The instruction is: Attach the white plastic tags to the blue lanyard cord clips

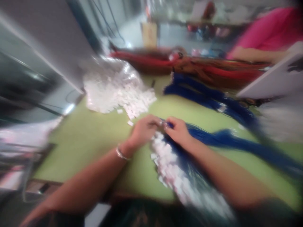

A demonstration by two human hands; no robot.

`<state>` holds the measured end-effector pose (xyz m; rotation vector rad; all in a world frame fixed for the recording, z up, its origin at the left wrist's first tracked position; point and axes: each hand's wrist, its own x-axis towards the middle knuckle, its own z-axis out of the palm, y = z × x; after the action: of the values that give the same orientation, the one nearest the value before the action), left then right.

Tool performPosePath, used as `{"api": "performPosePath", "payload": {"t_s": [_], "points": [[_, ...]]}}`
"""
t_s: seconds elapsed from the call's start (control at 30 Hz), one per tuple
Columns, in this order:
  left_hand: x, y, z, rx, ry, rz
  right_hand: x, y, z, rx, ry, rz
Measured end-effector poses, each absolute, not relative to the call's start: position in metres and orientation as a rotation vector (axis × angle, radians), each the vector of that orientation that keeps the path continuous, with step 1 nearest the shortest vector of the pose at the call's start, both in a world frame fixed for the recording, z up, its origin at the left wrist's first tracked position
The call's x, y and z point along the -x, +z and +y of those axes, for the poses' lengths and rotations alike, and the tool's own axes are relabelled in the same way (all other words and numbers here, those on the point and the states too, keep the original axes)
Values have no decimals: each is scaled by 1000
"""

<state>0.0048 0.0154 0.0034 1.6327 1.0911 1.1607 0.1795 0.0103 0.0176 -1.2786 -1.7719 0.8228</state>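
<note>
Over the middle of the green tabletop my two hands meet, fingertips nearly touching. My left hand [146, 127], with a bracelet at the wrist, pinches something too small and blurred to make out. My right hand [178, 130] is closed on a blue wire [169, 125] whose end shows at its fingertips. From behind the right hand a bundle of blue wires [227, 138] runs off to the right. Below the hands lies a long row of small white pieces [169, 164], with blue wires beside them, partly hidden by my right forearm.
A clear plastic bag [101, 91] spills small white pieces [136, 101] onto the green table [90, 135]. Another blue wire bundle [201, 90] lies farther back, before red and brown wires [151, 61]. A person in a pink sleeve [267, 31] is at the back right.
</note>
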Motion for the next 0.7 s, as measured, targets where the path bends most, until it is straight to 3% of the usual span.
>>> {"api": "performPosePath", "payload": {"t_s": [0.43,0.7], "points": [[-11,-2,10,-1735,1198,1079,-185,21,15,1267,995,-1790],[-9,36,-5,-2222,686,561,-190,20,20,1231,1300,-1349]]}}
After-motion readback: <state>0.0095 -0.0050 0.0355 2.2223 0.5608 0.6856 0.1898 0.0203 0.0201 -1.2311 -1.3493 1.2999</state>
